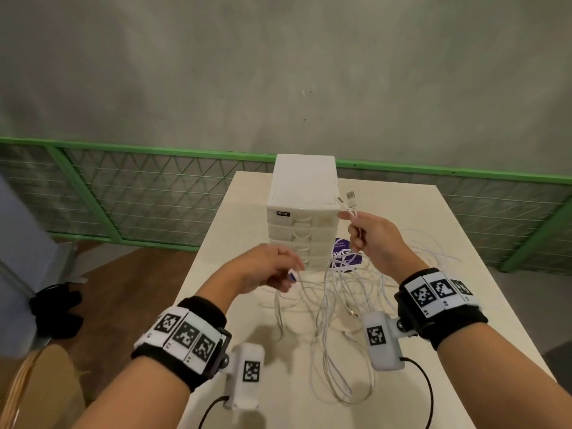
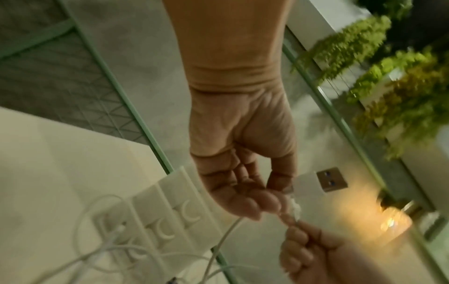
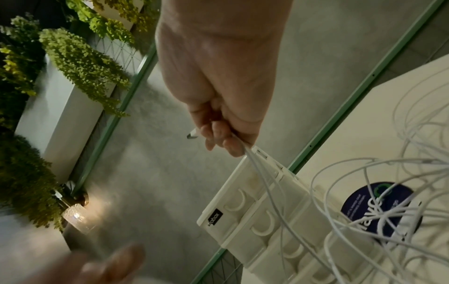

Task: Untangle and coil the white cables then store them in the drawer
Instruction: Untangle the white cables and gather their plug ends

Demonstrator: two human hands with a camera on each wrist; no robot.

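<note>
Cables [image 1: 337, 308], thin and white, lie in a loose tangle on the cream tabletop [image 1: 483, 274], in front of and to the right of a white desktop drawer unit [image 1: 301, 212] whose drawers all look closed. Some loops cross a round purple sticker [image 1: 345, 253] stuck to the tabletop just right of the unit's base.

The right hand [image 1: 371, 236] is raised above the tangle beside the unit's top right corner, fingers curled round two cable strands; two connector ends [image 1: 348, 198], one a USB plug, stick up past its thumb and forefinger. From the right wrist view the strands run down from the right hand [image 3: 226, 123] across the drawer fronts [image 3: 264, 217] into the pile.

The left hand [image 1: 266, 267] is lower, in front of the unit's bottom drawer, pinching a white USB-A plug [image 1: 293, 276] between thumb and fingertips. The left wrist view shows that plug [image 2: 320, 181] with its metal end exposed, and its cable trailing down to the heap.
</note>
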